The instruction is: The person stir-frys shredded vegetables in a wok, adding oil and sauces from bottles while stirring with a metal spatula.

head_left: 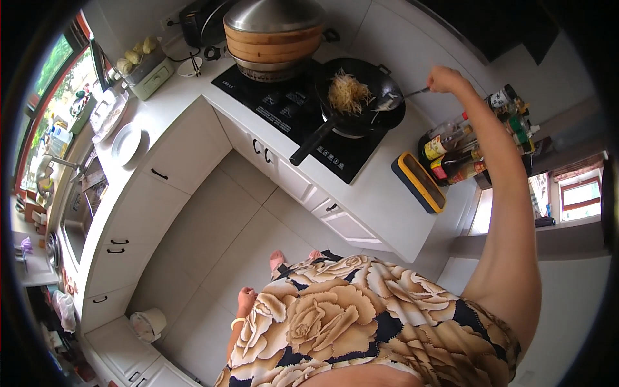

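My right hand (446, 80) is closed around the handle of a metal spatula (388, 102), whose blade rests inside a black wok (360, 121) at the wok's right side. Pale, thin shreds of food (349, 93) lie heaped to the left of the blade. The wok stands on a black glass cooktop (290, 104), and its long black handle points toward me. Down at my side hangs my left hand (247, 296), its fingers curled and no object visible in it; a pale yellow bracelet (237, 321) circles that wrist.
A bamboo steamer (273, 44) with a metal lid stands left of the wok. Sauce bottles (447, 142) and a yellow-rimmed box (420, 183) are on the right counter. Farther left are a bowl with chopsticks (190, 67), a green appliance (152, 80) and a stack of white plates (127, 144).
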Motion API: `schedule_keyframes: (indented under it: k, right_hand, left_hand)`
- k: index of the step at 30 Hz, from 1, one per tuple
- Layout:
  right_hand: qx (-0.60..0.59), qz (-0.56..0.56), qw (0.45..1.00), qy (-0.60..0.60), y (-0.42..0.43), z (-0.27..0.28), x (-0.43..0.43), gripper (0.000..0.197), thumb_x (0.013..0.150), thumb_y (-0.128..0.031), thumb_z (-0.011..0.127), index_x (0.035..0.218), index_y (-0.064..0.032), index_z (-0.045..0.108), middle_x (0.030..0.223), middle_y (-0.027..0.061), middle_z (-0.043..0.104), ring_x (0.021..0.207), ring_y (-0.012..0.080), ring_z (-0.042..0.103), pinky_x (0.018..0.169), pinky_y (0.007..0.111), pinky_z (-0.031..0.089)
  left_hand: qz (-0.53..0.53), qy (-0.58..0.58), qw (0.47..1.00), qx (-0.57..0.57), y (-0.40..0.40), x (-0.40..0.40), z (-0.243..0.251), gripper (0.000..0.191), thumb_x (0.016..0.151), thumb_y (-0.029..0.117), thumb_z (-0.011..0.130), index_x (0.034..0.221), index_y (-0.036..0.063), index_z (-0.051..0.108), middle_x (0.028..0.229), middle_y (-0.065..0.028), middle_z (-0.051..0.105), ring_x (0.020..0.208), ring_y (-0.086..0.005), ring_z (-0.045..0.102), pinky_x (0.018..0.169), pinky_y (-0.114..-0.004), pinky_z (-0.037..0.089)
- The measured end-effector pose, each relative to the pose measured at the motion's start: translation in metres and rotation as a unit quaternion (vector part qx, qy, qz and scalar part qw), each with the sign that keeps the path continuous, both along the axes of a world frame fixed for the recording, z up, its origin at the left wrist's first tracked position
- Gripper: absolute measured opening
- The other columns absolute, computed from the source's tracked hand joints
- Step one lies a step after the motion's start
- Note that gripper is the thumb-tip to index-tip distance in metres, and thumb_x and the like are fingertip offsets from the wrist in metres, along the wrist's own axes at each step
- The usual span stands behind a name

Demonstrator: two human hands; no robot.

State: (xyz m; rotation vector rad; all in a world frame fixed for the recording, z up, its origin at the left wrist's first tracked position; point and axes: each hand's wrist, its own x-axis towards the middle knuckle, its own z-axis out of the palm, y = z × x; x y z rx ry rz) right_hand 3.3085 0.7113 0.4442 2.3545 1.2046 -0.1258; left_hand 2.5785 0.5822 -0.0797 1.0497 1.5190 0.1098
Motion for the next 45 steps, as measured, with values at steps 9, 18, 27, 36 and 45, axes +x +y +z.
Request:
schedule_keyframes:
  k: [9, 18, 27, 36, 45]
  right_hand:
    - [0.135, 0.058, 0.989, 0.023, 0.013, -0.036, 0.007, 0.026, 0.074, -0.016, 0.06, 0.1, -0.0142, 0.063, 0.099, 0.0073, 0.062, 0.094, 0.0244, 0.057, 0.082, 0.035, 0.044]
    - [0.054, 0.122, 0.991, 0.003, -0.019, 0.006, 0.022, 0.025, 0.074, -0.015, 0.063, 0.098, -0.0085, 0.063, 0.091, 0.0075, 0.064, 0.083, 0.0223, 0.06, 0.073, 0.034, 0.046]
    - [0.209, -0.099, 0.878, 0.419, -0.036, -0.093, 0.05, 0.029, 0.074, -0.006, 0.061, 0.103, -0.0035, 0.061, 0.072, 0.0014, 0.059, 0.055, 0.006, 0.048, 0.047, 0.02, 0.038]
    - [0.196, -0.02, 0.937, 0.288, 0.003, -0.016, -0.001, 0.03, 0.073, -0.009, 0.062, 0.103, -0.0022, 0.061, 0.077, 0.0044, 0.063, 0.06, 0.0085, 0.053, 0.054, 0.023, 0.043]
    - [0.083, 0.137, 0.985, -0.064, 0.027, 0.001, -0.075, 0.031, 0.077, -0.009, 0.057, 0.108, -0.0125, 0.058, 0.094, 0.0132, 0.062, 0.087, 0.0294, 0.059, 0.074, 0.038, 0.045]
  left_hand:
    - [-0.115, 0.087, 0.988, 0.059, -0.015, -0.026, -0.001, 0.022, 0.075, 0.016, 0.055, 0.086, -0.0018, 0.06, 0.076, -0.0149, 0.064, 0.071, -0.0213, 0.063, 0.067, -0.031, 0.049]
    - [-0.017, 0.004, 1.0, -0.024, 0.006, -0.007, -0.003, 0.018, 0.082, 0.009, 0.051, 0.094, -0.0039, 0.054, 0.074, -0.0127, 0.061, 0.065, -0.0182, 0.061, 0.059, -0.028, 0.05]
    - [-0.074, 0.047, 0.994, 0.064, -0.016, -0.026, -0.006, 0.018, 0.078, 0.011, 0.053, 0.088, -0.0033, 0.056, 0.073, -0.0108, 0.062, 0.066, -0.0182, 0.061, 0.06, -0.029, 0.049]
    - [0.013, 0.035, 0.999, -0.012, -0.027, -0.059, -0.033, 0.016, 0.079, 0.008, 0.049, 0.088, -0.0045, 0.055, 0.069, -0.0122, 0.061, 0.057, -0.0178, 0.06, 0.053, -0.028, 0.049]
    - [0.058, -0.002, 0.998, -0.007, -0.007, -0.034, -0.005, 0.015, 0.08, 0.006, 0.048, 0.089, -0.0048, 0.053, 0.07, -0.0116, 0.059, 0.057, -0.0171, 0.058, 0.051, -0.028, 0.049]
